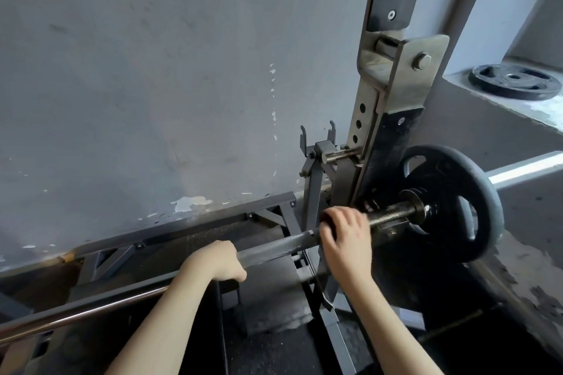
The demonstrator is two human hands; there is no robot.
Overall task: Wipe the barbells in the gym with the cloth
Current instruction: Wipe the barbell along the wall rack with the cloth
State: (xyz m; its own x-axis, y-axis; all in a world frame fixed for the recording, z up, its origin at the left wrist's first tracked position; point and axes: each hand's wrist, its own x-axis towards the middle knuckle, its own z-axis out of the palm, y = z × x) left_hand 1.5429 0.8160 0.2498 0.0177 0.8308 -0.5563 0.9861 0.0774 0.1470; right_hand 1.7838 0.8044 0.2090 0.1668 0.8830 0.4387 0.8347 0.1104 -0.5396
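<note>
Two hands (226,262) (345,234) on one barbell (274,246)

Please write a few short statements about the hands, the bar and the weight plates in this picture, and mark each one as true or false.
1. Both the left hand and the right hand hold the barbell. True.
2. The left hand is nearer to the loaded plate than the right hand. False: the right hand is nearer; the left hand holds the bar further away from the plate.
3. The barbell carries no plate. False: one black plate sits on its right end.
4. A loose plate lies flat on the ledge at the upper right. True.
</note>
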